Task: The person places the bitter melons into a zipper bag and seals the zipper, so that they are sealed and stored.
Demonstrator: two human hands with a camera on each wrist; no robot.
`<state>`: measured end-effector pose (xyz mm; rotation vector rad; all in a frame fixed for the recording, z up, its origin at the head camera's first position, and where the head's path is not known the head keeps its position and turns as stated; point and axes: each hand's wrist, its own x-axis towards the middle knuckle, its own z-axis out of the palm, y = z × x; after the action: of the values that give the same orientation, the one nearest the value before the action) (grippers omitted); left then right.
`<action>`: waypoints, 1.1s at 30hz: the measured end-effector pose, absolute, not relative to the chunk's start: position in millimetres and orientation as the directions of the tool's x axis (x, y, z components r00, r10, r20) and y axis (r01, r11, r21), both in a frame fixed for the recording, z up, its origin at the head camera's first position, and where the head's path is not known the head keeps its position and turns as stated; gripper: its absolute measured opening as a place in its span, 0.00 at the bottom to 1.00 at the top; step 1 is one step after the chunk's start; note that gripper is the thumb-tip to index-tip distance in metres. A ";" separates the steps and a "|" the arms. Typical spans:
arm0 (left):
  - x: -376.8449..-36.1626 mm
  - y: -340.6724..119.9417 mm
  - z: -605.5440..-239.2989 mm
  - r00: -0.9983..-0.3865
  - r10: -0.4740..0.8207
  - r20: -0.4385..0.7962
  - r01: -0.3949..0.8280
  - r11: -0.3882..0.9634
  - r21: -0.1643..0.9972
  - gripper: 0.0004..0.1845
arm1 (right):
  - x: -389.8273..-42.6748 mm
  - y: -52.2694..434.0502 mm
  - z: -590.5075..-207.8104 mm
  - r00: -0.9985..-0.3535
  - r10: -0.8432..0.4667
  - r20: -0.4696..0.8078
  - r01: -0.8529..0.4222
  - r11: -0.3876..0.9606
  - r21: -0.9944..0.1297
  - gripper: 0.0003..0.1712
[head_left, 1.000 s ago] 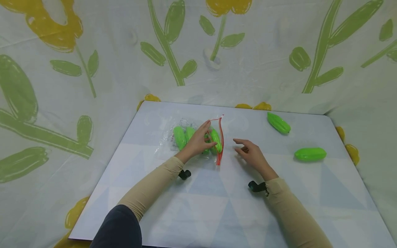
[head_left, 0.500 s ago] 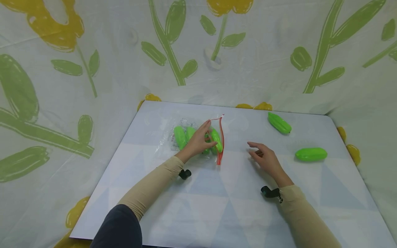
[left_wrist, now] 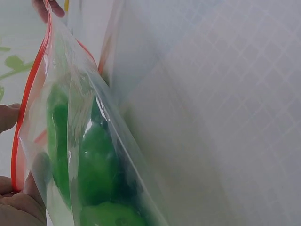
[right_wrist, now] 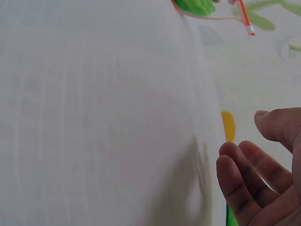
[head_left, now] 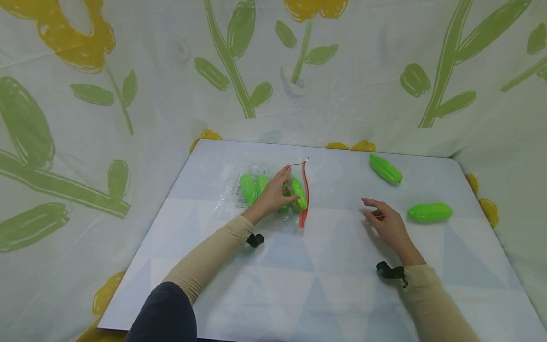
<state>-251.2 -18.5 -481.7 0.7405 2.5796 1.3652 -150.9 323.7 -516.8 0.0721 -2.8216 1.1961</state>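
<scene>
Backdrop [head_left: 162,61] first: white cloth with painted green leaves [head_left: 241,31] and yellow flowers [head_left: 74,52], along far, left and right sides. Table [head_left: 337,304] next: pale, faintly triangle-patterned, far edge close against cloth. Left sleeve [head_left: 209,259], beige, reaching in from near left, dark navy above elbow; right sleeve [head_left: 438,304], likewise beige, from near right. Clear plastic bag [head_left: 236,192] lying left of centre on table, mouth to the right and edged by red strip [head_left: 304,218]; upper layer raised off lower in left wrist view. Several green vegetables [head_left: 248,190] inside bag, partly covered, exact count not readable. Left hand [head_left: 270,194] over mouth end of bag, index finger reaching to far, thumb well apart from it and at red strip; pinching film or only bracing it, cannot tell. Right hand [head_left: 391,228] raised above table, right of bag and well apart from it; fingers loosely bent, thumb apart, empty. Two loose vegetables on right part of table: far vegetable [head_left: 386,169] slanted, pointed end to far left; near vegetable [head_left: 429,213] lying crosswise, right of right hand. Smallest: left wrist camera [head_left: 255,240] and right wrist camera [head_left: 390,271], both black, beside cuffs
</scene>
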 end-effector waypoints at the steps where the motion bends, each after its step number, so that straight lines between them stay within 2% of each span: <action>1: -251.1 -18.5 -481.5 -0.872 0.478 0.109 0.359 0.471 0.806 0.50 | -149.6 326.3 -516.6 -0.996 0.001 0.087 -0.062 0.695 -0.716 0.24; 15: -252.1 -19.6 -483.6 -0.872 0.477 0.115 0.368 0.480 0.796 0.50 | -126.4 358.3 -509.5 -0.991 0.078 0.109 -0.021 0.712 -0.702 0.25; 25: -251.7 -19.8 -483.6 -0.871 0.477 0.115 0.370 0.485 0.792 0.50 | -117.5 382.2 -503.9 -0.971 0.138 0.195 -0.025 0.754 -0.656 0.24; 33: -251.8 -19.3 -483.2 -0.870 0.478 0.121 0.373 0.477 0.796 0.50 | -115.8 401.3 -498.7 -0.940 0.143 0.309 -0.084 0.783 -0.617 0.23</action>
<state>-251.8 -19.3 -483.2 0.7514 2.5969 1.3545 -115.8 401.3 -498.7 -0.0446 -2.6344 0.9343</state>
